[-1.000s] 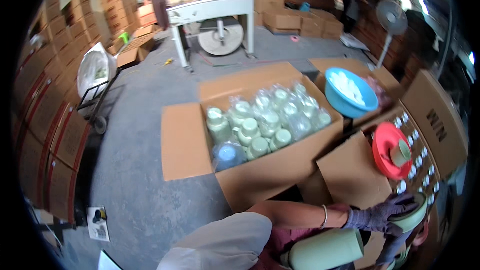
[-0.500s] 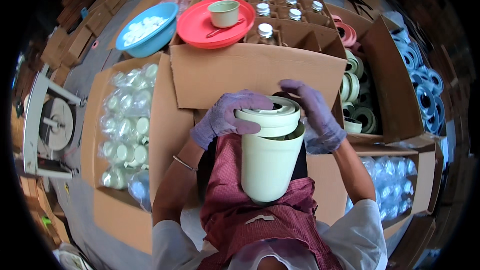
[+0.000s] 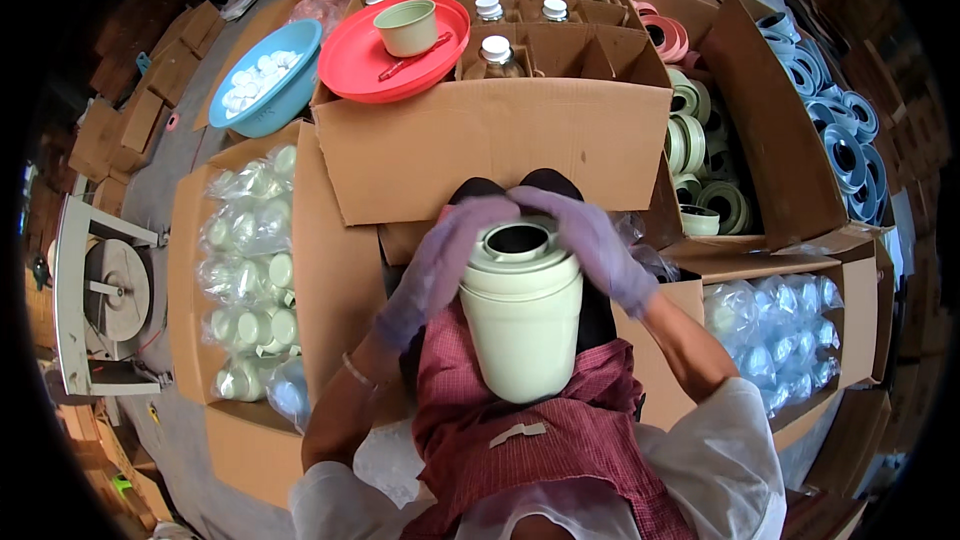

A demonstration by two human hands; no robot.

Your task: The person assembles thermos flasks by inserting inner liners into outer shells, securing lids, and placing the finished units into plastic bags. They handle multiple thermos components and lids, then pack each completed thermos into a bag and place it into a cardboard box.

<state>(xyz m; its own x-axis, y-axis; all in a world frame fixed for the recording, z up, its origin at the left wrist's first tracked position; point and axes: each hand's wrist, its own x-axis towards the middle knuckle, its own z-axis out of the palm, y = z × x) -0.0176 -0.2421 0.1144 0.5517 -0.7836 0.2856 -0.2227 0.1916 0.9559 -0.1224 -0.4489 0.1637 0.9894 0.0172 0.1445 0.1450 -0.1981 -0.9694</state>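
A pale green tapered container (image 3: 522, 345) stands upright on my lap, against the dark red checked apron. On its top sits a matching ring-shaped collar (image 3: 516, 262) with a dark round hole in the middle; its rim meets the container all round the visible side. My left hand (image 3: 440, 258), in a purple-grey glove, cups the collar's left side. In the same kind of glove, my right hand (image 3: 592, 245) curves round its right side. Both hands are blurred by motion, with fingers reaching over the collar's far edge, where the fingertips nearly meet.
Ahead, a divided carton (image 3: 490, 155) holds several capped bottles (image 3: 497, 58); a red basin (image 3: 345, 65) with a green cup (image 3: 407, 28) rests on it. A blue bowl (image 3: 265, 80) holds white pieces. Side cartons hold bagged green parts (image 3: 245, 280), green rings (image 3: 690, 145) and bagged bluish parts (image 3: 775, 340).
The collar, tilted above the container before, now sits level on its rim. My right hand has come in against it, and my left has moved to its side. The view has shifted slightly.
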